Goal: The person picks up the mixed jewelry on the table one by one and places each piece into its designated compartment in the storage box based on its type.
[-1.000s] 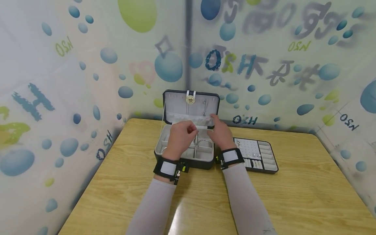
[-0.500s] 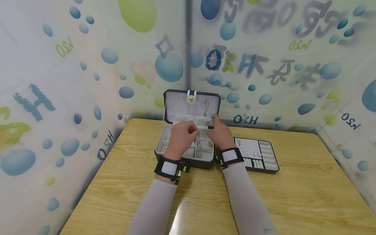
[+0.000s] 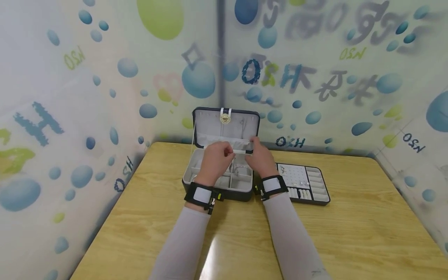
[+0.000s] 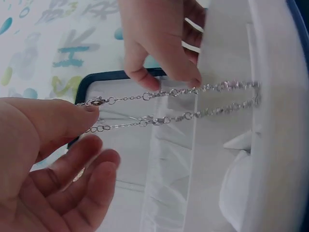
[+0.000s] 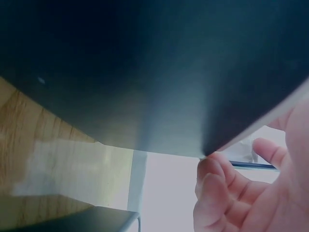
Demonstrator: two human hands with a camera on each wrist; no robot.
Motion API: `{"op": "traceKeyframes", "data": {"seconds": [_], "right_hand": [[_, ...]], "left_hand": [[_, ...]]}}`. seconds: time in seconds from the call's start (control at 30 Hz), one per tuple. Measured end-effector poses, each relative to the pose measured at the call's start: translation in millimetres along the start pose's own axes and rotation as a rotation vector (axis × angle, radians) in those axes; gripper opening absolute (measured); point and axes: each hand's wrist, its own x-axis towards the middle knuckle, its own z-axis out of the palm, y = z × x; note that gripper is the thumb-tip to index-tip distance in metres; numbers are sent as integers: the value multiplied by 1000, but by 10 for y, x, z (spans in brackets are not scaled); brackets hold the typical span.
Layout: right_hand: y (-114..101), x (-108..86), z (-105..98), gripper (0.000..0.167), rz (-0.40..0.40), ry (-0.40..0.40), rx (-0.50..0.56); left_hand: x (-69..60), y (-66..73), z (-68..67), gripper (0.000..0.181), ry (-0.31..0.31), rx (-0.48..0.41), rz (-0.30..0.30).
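Observation:
A dark jewelry box with a pale, divided interior stands open on the table. My left hand is over its middle, pinching the ends of a silver chain bracelet between thumb and forefinger. The bracelet hangs down as a loop of two strands toward the compartments, its clasp close to my fingertips. At the box's back right corner is my right hand, with thumb and fingers spread. In the left wrist view its fingertips come close to the upper strand; whether they touch is unclear.
The raised lid carries a hanging necklace and a round jewelled clasp. A silver bangle lies in a right compartment. Right of the box, a flat tray holds earrings and rings. Patterned walls stand behind and at the sides.
The head view has shifted slightly. Both hands keep nearly the same place, and the bracelet still hangs from my left hand.

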Motion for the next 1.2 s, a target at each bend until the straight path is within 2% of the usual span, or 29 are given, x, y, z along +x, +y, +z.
{"op": "traceKeyframes", "data": {"seconds": [0.13,0.27,0.5,0.6,0.7,0.8,0.97,1.2], "right_hand": [[2,-11,14,67,-5,5,-7],[6,-13,14,66,-11,12,-12],[28,6,23,67,-17,14,-10],[34,10,28,67,-16,11,-4],[29,3,25,67,-20,12,-3],[33,-2,11,66,-26,14,-6],[30,1,12,65,-29,6,-1],[14,-4,2,66,-21,10,9]], "left_hand": [[73,-50,51,11,-56,106,4],[183,-79,78,10,-115,172,20],[329,-49,114,9,-266,223,72],[339,-29,117,8,-344,247,105],[333,-26,117,8,-394,275,140],[348,-16,118,8,-397,326,182],[409,-3,98,10,-388,424,211],[488,-11,111,17,-464,473,228]]}}
